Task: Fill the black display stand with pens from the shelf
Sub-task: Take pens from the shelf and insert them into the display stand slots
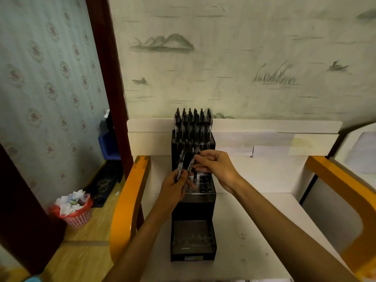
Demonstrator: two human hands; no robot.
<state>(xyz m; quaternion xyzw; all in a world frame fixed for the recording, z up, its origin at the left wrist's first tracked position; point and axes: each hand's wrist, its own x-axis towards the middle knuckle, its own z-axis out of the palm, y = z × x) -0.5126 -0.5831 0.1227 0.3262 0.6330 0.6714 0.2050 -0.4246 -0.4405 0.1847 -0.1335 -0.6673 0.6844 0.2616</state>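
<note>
A tall black display stand (193, 210) with stepped tiers stands on a white shelf surface (254, 220). Its top tier is packed with several dark pens (193, 123) standing upright. The middle tier shows a grid of round holes (204, 183), most of them bare. Over that tier, my left hand (173, 189) grips a dark pen (180, 165) that points up and slightly right. Beside it, my right hand (215, 164) pinches a second pen (192, 161) by its upper part, its tip low near the holes. The lowest tier (192, 237) holds no pens.
Orange curved rails (126, 200) flank the white shelf on both sides. A white cardboard back wall (264, 127) rises behind the stand. On the wooden floor at left sit a pink basket of paper scraps (74, 208) and a blue stool (109, 145).
</note>
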